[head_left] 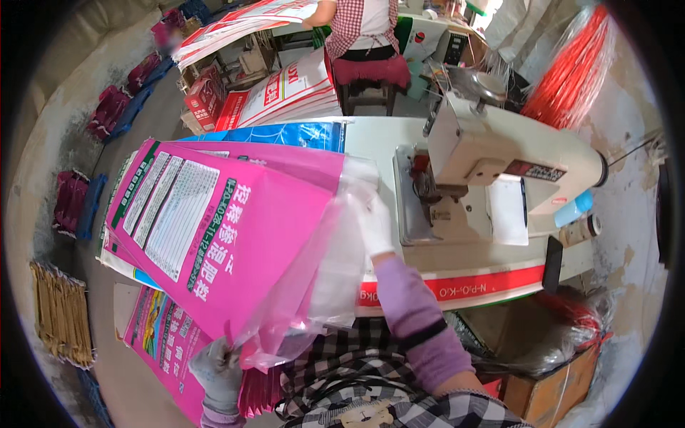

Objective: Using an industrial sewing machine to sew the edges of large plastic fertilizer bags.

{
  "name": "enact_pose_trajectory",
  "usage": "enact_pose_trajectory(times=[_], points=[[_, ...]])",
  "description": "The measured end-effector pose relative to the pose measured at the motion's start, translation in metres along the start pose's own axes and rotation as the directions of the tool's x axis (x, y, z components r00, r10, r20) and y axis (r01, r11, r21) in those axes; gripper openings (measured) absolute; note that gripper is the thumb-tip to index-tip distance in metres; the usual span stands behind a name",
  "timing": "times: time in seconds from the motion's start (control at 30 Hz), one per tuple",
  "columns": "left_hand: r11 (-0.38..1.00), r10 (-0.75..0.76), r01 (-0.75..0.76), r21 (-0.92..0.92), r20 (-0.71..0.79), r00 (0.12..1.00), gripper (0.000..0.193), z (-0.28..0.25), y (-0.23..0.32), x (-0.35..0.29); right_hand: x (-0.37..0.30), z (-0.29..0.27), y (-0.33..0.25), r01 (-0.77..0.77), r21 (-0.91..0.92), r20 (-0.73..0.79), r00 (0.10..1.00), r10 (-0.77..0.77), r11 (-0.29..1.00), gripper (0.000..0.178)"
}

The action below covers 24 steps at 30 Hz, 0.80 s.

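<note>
A pink printed fertilizer bag [264, 214] lies slanted over a stack of similar bags on the table. Clear plastic liner [335, 264] spills out of its right-hand end. My right hand [371, 214], in a white glove, is closed on the upper part of that liner, left of the sewing machine [492, 150]. Down at the bag's near corner, my left hand [217, 367] in a grey glove pinches the pink edge; its fingertips are partly hidden. Another pile of pink bags [168, 342] hangs below, beside my left hand.
Blue bags [300, 134] show under the pink ones. A blue-labelled thread spool [574, 208] stands behind the machine. Red and clear strands [571, 71] hang at far right. Ahead, another person [360, 32] sits on a stool near white-and-red bags [292, 89]. A wooden box [553, 385] stands at lower right.
</note>
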<state>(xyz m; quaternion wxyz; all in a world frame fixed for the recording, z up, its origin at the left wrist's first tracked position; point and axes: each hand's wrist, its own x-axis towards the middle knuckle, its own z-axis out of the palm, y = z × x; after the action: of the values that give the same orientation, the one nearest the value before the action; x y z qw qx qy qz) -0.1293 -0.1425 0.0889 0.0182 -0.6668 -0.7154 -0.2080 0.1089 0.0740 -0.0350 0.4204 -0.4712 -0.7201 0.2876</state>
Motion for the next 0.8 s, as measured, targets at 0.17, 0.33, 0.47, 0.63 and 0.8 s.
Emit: enact_pose_trajectory(times=[0.17,0.33,0.47,0.63,0.8], points=[[0.975,-0.219,0.215,-0.055,-0.062,0.974,0.026,0.01,-0.01,-0.016,0.005,-0.037,-0.035,-0.151,-0.117,-0.49,0.868,0.075,0.982,0.044],[0.913,-0.357,0.315,-0.259,-0.13,0.925,0.033,0.013,-0.014,-0.017,0.004,-0.04,-0.036,0.444,-0.488,-0.113,0.821,-0.559,0.751,0.026],[0.895,-0.369,0.323,-0.308,-0.101,0.924,0.042,0.01,-0.04,-0.026,0.019,-0.037,-0.014,0.154,-0.369,0.0,0.986,-0.166,0.917,0.016],[0.754,-0.304,0.345,-0.559,0.169,0.938,0.038,0.012,-0.054,-0.053,0.052,-0.059,-0.045,0.018,-0.576,0.256,0.954,0.159,0.818,0.017],[0.863,-0.335,0.315,-0.395,0.018,0.942,0.029,0.036,-0.12,-0.086,0.091,-0.013,-0.073,0.849,-0.078,0.335,0.516,-0.788,0.523,0.021]])
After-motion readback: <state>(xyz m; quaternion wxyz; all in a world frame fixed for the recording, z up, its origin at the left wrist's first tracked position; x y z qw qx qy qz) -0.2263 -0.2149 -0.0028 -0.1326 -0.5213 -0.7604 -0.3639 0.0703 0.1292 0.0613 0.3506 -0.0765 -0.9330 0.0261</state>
